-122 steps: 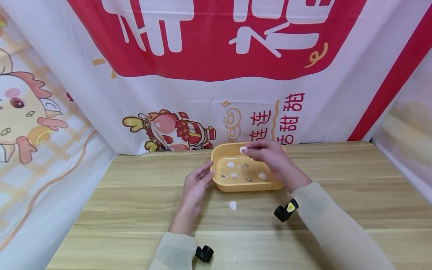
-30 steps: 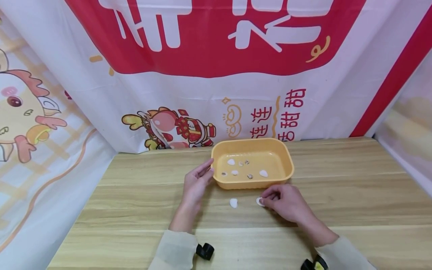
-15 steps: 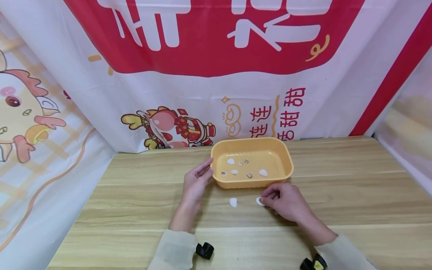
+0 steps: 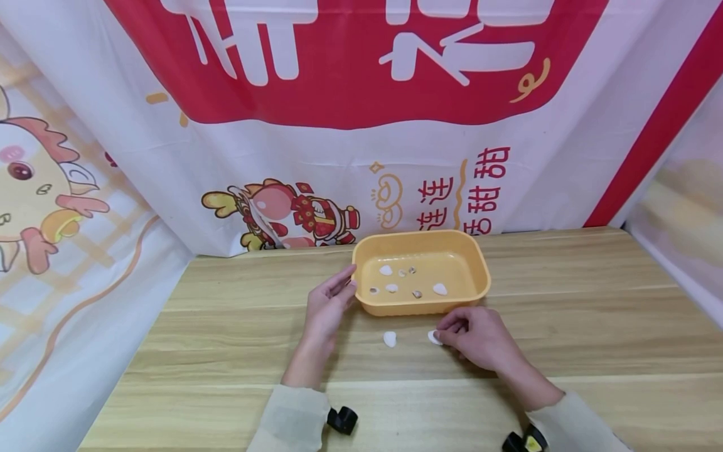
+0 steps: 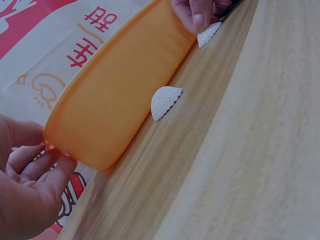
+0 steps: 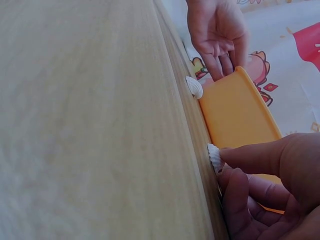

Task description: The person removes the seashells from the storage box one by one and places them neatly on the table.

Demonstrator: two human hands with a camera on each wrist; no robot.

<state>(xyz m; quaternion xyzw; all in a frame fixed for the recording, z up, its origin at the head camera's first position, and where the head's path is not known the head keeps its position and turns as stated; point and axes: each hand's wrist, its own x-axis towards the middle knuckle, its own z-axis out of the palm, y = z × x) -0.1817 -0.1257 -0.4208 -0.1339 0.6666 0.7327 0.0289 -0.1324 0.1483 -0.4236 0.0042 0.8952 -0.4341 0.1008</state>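
Observation:
My right hand (image 4: 474, 336) pinches a white ribbed seashell (image 6: 215, 158) between thumb and fingers, at the table surface just in front of the yellow plastic basin (image 4: 484, 294). To its left a second white seashell (image 4: 390, 339) lies on the table, apart from both hands. At the basin's left end, my left hand (image 4: 329, 307) touches the outer wall and rim with its fingertips; its fingers look relaxed in the left wrist view. Inside the basin are several shells, some white like the flat one (image 4: 440, 289), others small and brownish like the snail-like shell (image 4: 417, 294).
The wooden table (image 4: 237, 351) carries the basin near its back edge. Behind it hangs a white and red printed cloth (image 4: 350, 150), with another printed cloth (image 4: 73, 263) at the left side. Dark wrist cameras (image 4: 342, 420) sit on both sleeves.
Over four seconds, my right hand has moved from above the basin, holding a white seashell, to the table in front of it. In the last second both hands stay nearly still.

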